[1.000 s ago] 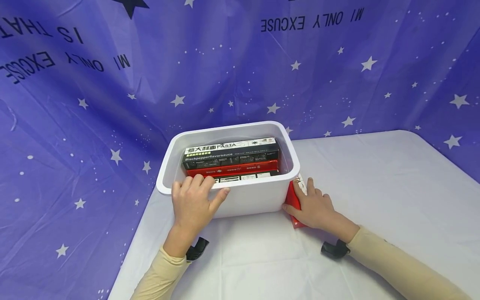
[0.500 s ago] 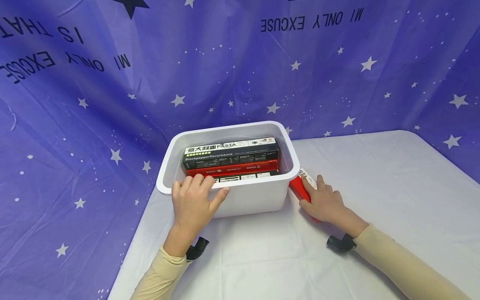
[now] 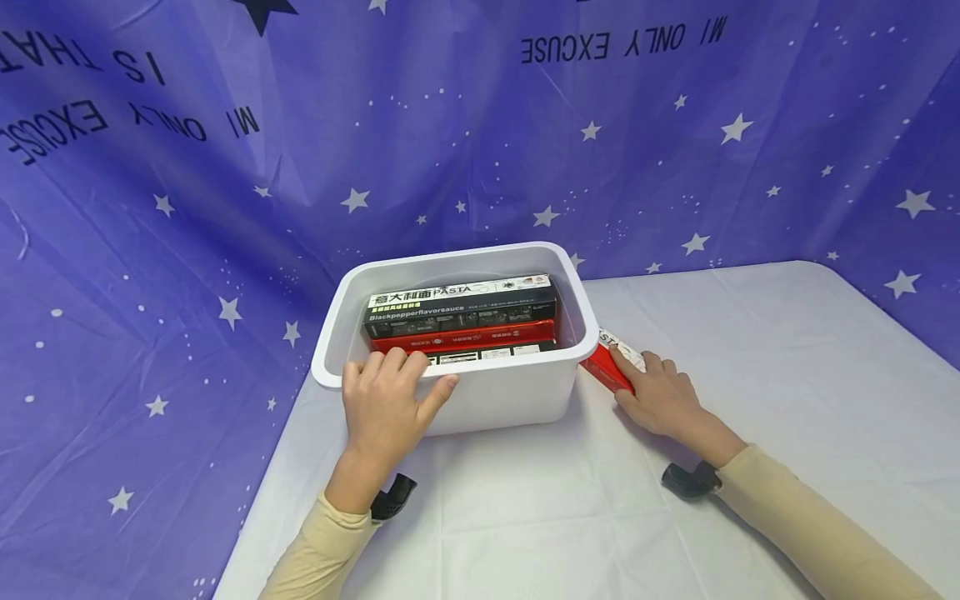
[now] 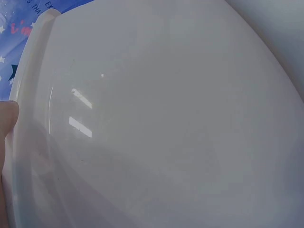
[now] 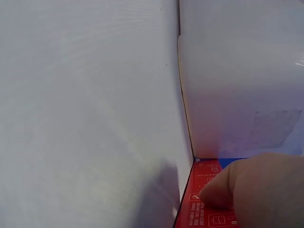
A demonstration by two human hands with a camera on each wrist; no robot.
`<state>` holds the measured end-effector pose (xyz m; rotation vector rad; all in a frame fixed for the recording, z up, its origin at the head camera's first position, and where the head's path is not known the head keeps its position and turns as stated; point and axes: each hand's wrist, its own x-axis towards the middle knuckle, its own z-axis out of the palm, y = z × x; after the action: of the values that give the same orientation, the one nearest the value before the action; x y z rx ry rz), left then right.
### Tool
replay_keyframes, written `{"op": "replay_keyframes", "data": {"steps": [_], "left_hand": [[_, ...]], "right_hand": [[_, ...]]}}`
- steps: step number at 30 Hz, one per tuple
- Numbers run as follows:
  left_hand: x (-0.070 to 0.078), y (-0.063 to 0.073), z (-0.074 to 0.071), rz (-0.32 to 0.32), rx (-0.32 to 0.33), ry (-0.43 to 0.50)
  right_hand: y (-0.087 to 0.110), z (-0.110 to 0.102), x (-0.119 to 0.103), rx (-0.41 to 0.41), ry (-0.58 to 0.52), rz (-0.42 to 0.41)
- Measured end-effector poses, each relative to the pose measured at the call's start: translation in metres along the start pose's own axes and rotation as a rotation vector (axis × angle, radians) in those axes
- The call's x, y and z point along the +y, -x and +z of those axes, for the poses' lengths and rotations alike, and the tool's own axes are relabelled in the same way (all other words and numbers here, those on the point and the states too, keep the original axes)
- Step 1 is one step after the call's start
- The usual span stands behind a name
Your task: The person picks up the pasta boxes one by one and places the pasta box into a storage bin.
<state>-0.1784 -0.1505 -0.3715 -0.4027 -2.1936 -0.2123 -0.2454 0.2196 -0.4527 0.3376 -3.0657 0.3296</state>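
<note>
A white plastic bin [image 3: 498, 400] stands on the table. My left hand [image 3: 390, 408] holds its front rim near the left corner, fingers hooked over the edge and thumb [image 4: 8, 116] lying against it. Inside stand a black pasta box [image 3: 461, 310] with a white top edge, a red box [image 3: 465, 337] and a dark box [image 3: 495, 354] with white labels, partly hidden by the rim. Beside the bin's right end, my right hand [image 3: 660, 396] grips a red-and-white pasta box [image 3: 607, 368], lying slantwise. The thumb presses its red face [image 5: 199, 190]; its far end is hidden behind the bin.
White cloth covers the table [image 3: 765, 367]. A purple curtain [image 3: 645, 167] with stars and lettering hangs behind and along the left side. Black wrist-worn pieces sit below each hand, one at the left wrist [image 3: 393, 497] and one at the right [image 3: 690, 481].
My right hand has moved to the right, swinging the near end of the red-and-white pasta box away from the bin, so it slants more. The left hand and the bin have stayed put.
</note>
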Motion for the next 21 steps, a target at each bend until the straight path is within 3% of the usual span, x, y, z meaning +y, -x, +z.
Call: {"op": "replay_keyframes", "data": {"steps": [21], "left_hand": [[0.0002,-0.0004,0.0002,0.006,0.012,-0.001]], "right_hand": [[-0.0026,0.0039,0.0043,0.006,0.002,-0.011]]}}
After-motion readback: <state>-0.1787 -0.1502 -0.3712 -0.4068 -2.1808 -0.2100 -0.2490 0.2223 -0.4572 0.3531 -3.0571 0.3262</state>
